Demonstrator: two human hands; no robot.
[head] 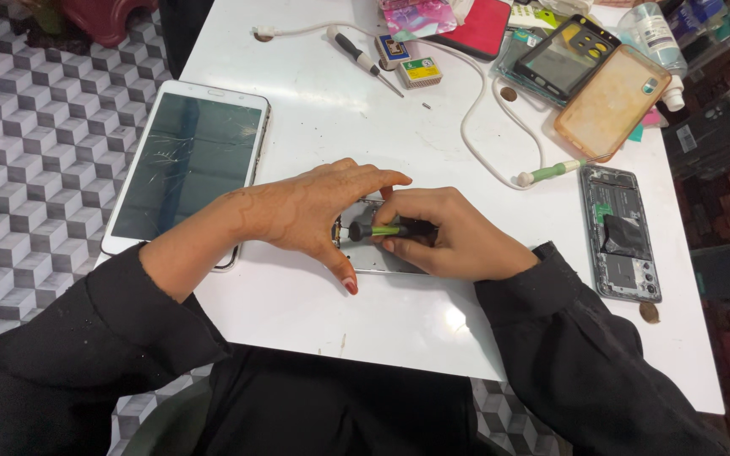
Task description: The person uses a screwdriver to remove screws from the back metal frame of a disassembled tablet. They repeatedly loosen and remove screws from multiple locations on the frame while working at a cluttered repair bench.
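A person in black sleeves works at a white tabletop (314, 127). The right hand (454, 236) has its fingers curled around a black and green screwdriver (386, 229), which lies nearly flat and points left. Its tip sits over a small opened phone (373, 253) lying under both hands. The left hand (314, 211) arches over the phone's left end, fingers pressed together and touching it. A white tablet (187, 160) with a cracked screen lies to the left.
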